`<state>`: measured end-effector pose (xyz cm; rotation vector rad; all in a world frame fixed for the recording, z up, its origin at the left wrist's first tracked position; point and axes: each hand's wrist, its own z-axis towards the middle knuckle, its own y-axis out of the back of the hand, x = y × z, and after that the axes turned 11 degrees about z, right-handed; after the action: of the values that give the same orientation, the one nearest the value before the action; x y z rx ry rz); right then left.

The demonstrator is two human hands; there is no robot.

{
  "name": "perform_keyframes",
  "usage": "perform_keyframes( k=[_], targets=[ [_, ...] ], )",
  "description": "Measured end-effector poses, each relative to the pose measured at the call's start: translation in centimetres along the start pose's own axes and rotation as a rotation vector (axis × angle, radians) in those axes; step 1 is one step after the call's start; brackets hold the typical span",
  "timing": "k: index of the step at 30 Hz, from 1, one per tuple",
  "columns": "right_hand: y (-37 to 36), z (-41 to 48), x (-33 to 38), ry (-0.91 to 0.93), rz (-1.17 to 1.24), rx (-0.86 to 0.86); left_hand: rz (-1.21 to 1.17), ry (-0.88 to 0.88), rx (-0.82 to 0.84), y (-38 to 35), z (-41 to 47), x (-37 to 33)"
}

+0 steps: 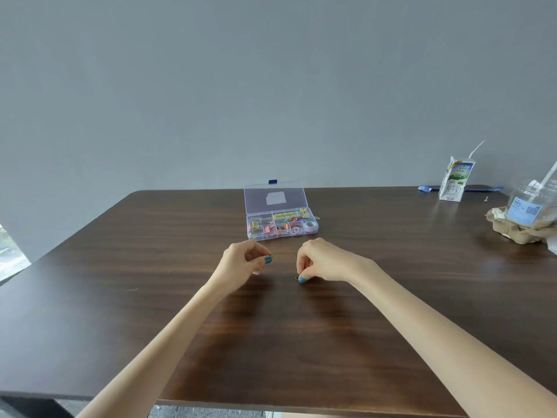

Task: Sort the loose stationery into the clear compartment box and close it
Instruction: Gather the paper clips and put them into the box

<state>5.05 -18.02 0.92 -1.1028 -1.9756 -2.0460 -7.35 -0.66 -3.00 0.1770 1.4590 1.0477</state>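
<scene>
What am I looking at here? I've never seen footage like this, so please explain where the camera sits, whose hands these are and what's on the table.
There is one picture, from a camera worn on a person's head, looking down at their own bare hands. The left hand pinches a small greenish clip; the right hand pinches another small clip at the dark wooden table. Beyond them lies a clear compartment box, lid open, holding colourful stationery. Far right: a milk carton with a straw and a plastic cup.

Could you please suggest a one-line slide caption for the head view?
Left hand and right hand each pinch a small clip above the table, before the open compartment box.
</scene>
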Motion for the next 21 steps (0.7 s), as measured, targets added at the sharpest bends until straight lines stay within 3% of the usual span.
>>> perform_keyframes(
  k=[8, 15, 21],
  targets=[
    [-0.1, 0.1, 0.9, -0.035, -0.098, 0.106, 0.020, -0.002, 0.007, -0.9, -0.4, -0.7],
    [-0.1, 0.4, -0.9, 0.057, 0.131, -0.160, 0.028, -0.014, -0.053, -1.5, 0.2, -1.4],
    [1.2, 2.7, -1.9, 0.104, 0.252, -0.251, 0.002, -0.019, -0.097, -1.6, 2.9, -2.3]
  ],
)
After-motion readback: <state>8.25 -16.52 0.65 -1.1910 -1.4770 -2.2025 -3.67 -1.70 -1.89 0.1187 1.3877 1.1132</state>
